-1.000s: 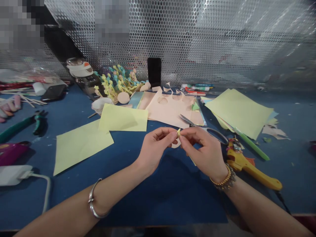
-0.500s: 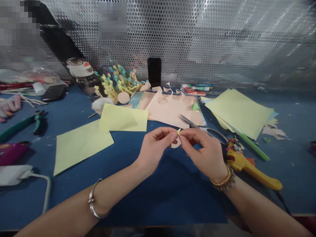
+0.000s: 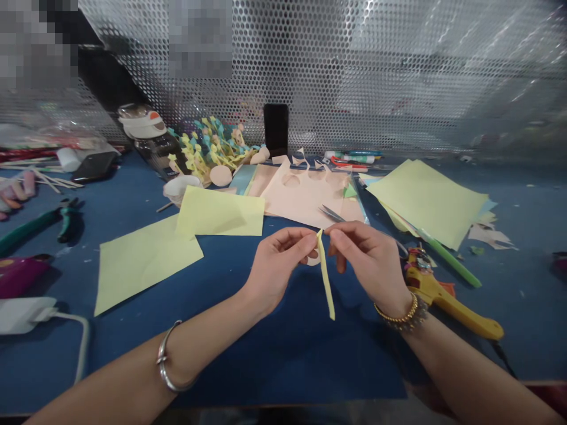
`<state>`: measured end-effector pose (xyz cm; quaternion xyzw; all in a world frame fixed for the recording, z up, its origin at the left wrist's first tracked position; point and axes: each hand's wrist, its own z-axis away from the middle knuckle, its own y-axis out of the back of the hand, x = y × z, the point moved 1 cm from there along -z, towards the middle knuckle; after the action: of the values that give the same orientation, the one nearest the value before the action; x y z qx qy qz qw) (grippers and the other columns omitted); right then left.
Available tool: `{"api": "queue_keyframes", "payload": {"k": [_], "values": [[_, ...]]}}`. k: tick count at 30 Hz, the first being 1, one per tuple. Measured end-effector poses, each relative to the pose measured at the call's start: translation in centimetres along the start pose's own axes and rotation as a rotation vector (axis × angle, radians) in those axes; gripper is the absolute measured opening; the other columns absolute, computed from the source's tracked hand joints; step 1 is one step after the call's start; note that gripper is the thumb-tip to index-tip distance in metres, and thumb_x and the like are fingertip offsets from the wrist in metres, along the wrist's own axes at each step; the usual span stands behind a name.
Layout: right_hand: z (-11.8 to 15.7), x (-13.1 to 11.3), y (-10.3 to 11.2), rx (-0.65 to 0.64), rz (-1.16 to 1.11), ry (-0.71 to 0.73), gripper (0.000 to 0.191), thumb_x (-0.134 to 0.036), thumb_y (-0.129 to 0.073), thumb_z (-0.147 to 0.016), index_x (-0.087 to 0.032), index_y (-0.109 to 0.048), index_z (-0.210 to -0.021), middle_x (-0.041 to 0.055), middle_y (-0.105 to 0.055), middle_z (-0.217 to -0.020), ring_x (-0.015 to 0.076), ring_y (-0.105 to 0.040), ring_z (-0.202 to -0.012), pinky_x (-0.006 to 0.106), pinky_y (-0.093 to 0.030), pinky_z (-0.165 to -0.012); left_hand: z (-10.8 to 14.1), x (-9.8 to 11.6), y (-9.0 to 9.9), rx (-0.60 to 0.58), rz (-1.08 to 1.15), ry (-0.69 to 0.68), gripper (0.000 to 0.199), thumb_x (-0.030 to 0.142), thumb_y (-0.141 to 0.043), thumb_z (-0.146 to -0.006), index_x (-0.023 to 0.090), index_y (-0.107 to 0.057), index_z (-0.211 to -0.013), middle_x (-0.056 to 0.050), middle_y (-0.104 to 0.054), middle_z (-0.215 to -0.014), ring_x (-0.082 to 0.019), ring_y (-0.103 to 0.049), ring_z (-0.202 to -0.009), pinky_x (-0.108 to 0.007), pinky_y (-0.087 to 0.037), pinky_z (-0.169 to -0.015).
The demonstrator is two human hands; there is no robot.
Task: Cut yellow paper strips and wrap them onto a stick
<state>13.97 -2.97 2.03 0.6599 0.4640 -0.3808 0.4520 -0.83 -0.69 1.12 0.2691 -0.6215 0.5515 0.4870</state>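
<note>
We are pinching the folded top of one narrow yellow paper strip [image 3: 326,283] between the thumb and fingers of our left hand [image 3: 277,262], its flat tail hanging in front of us above the smooth blue tabletop [image 3: 266,360]. One pale paper piece with a rounded edge [image 3: 314,260] is showing just beneath those fingertips. Our right hand [image 3: 372,260] is bringing thumb and forefinger together right beside the fold, though we cannot tell whether they are gripping it. One rigid silver bangle [image 3: 162,359] is circling our left wrist; two beaded bracelets [image 3: 415,310], one golden, one darker, are ringing the right. To the left, two smooth yellow paper sheets [image 3: 148,260] are overlapping at a corner. Beyond our hands, one pink sheet with round cutouts [image 3: 305,200] is lying under one pair of metal scissors [image 3: 331,213], while one yellow plastic glue gun [image 3: 456,307] is resting beside our right wrist.
</note>
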Motion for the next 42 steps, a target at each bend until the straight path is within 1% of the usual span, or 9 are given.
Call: {"api": "queue_keyframes", "payload": {"k": [4,9,14,29,42], "values": [[-0.15,0.19,-0.03,-0.036,-0.02,-0.036,0.013,-0.029,-0.064,-0.082,-0.018,-0.068,-0.084,-0.0031,-0.062,-0.059,0.0061,-0.053,-0.04,0.019,-0.044,-0.041,0.1,-0.06,-0.11,-0.023,0.019,0.004,0.012,0.026,-0.073,-0.073,0.016,-0.066,-0.071,0.002,-0.059,-0.064,-0.007,-0.05,-0.059,-0.022,-0.038,-0.059],[-0.06,0.41,-0.06,-0.033,-0.054,-0.056,0.013,-0.03,-0.067,-0.08,-0.018,-0.07,-0.083,-0.0028,-0.063,-0.058,0.0066,-0.052,-0.04,0.019,-0.043,-0.04,0.14,-0.16,-0.02,-0.038,0.024,0.008,0.012,0.025,-0.072,-0.074,0.016,-0.065,-0.071,0.003,-0.059,-0.064,-0.007,-0.05,-0.058,-0.021,-0.039,-0.06],[-0.06,0.43,-0.04,-0.057,-0.085,-0.075,0.014,-0.031,-0.067,-0.08,-0.017,-0.07,-0.083,-0.0035,-0.061,-0.056,0.0059,-0.051,-0.039,0.019,-0.043,-0.04,0.12,-0.15,0.06,-0.051,0.017,0.007,0.012,0.025,-0.072,-0.075,0.016,-0.065,-0.071,0.003,-0.058,-0.062,-0.006,-0.049,-0.058,-0.02,-0.038,-0.059],[-0.07,0.4,0.01,-0.061,-0.089,-0.067,0.012,-0.029,-0.068,-0.079,-0.018,-0.07,-0.082,-0.0029,-0.062,-0.059,0.0053,-0.051,-0.039,0.018,-0.042,-0.038,0.17,-0.06,0.08,-0.056,-0.011,0.021,0.011,0.025,-0.071,-0.075,0.017,-0.065,-0.071,0.002,-0.058,-0.063,-0.007,-0.05,-0.058,-0.021,-0.039,-0.06],[0.03,0.24,-0.07,-0.066,-0.094,-0.062,0.011,-0.028,-0.069,-0.078,-0.018,-0.071,-0.083,-0.0018,-0.065,-0.064,0.005,-0.052,-0.039,0.017,-0.042,-0.038,0.17,-0.09,0.05,-0.06,0.006,0.023,0.012,0.024,-0.073,-0.073,0.017,-0.065,-0.069,0.003,-0.059,-0.063,-0.007,-0.05,-0.058,-0.021,-0.04,-0.06]]}}
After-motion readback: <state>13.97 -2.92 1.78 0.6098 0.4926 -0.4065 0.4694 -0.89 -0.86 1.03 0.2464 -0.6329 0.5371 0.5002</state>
